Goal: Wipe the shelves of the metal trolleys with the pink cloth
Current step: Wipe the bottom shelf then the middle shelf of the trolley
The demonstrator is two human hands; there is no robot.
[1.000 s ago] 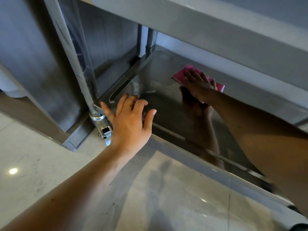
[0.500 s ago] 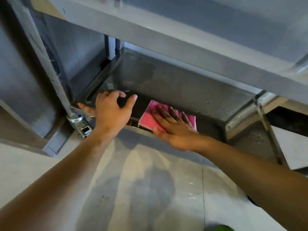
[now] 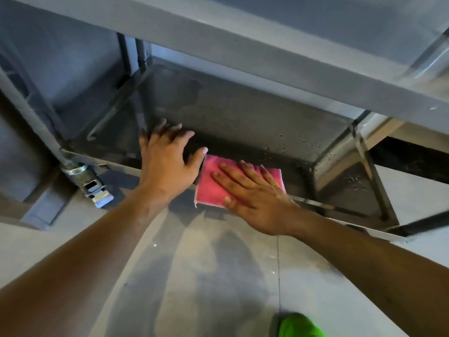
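Pink cloth (image 3: 213,183) slid over the shelf's (image 3: 243,117) front edge.

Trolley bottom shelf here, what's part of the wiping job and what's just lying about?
Part of the job:
pink cloth, pressed flat under the right hand
bottom shelf of the trolley
left hand, braced on the shelf's front edge

Just there:
wheel brake at the corner
green shoe on the floor
upper shelf

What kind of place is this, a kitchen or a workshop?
Probably a commercial kitchen or canteen, though I can't be sure: a steel trolley shelf on a locking caster wheel, a pale tiled floor, and a pink cloth wiping it.
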